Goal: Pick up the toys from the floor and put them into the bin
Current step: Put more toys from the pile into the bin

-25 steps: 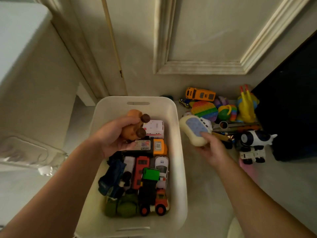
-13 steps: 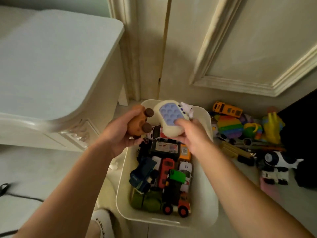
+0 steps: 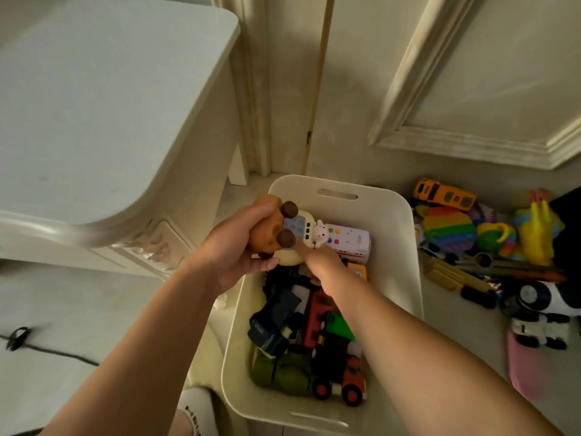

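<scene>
The left hand [image 3: 232,253] grips a brown toy [image 3: 268,221] over the bin's [image 3: 405,247] far left corner. The right hand [image 3: 323,262] seems to pinch a cream push-button game [image 3: 298,226] touching it. A rainbow pad [image 3: 448,229] lies on the floor beside the bin.

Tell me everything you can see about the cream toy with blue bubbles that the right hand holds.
The cream bubble toy is a rounded, smooth, plastic-looking pad with a panel of pale blue push bubbles and a small white animal figure at its right edge. The right hand holds its near edge, above the far left part of the white bin. The brown toy in the left hand hides part of it.
</scene>
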### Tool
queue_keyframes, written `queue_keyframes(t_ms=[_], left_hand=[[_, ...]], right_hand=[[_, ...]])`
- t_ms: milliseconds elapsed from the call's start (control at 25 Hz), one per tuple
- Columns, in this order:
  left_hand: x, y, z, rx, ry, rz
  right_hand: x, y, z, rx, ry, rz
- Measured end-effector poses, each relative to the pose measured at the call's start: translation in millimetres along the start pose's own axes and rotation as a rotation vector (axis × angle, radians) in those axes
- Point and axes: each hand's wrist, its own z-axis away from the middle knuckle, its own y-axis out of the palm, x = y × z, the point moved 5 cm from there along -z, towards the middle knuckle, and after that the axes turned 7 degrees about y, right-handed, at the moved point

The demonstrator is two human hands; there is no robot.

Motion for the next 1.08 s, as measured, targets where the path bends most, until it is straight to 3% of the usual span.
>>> queue_keyframes(t_ms=[160,200,280,360,520,720,1000,1080], left_hand=[[13,20,-4,0.053,-0.053,-0.02],[17,25,-3,0.073,-0.06,-0.041],[25,39,-2,0.143,-0.069,-0.097],[36,53,3,0.222,-0.091,-0.162],[54,62,13,0.395,-0.143,-0.426],[64,59,10,0.431,-0.129,-0.64],[87,38,-5,0.562,-0.035,-1.527],[98,29,-8,0.524,-0.028,-1.722]], right_hand=[[15,-48,20,-0.09,-0.102,-0.065],[17,-55,27,0.019,-0.122,-0.137],[18,-53,57,0.424,-0.134,-0.287],[15,-57,76,0.603,-0.151,-0.301],[-7,-63,76,0.545,-0.089,-0.267],[-25,-66,65,0.44,-0.035,-0.251],[-45,-54,60,0.278,0.027,0.057],[-51,-40,61,0.262,0.059,0.155]])
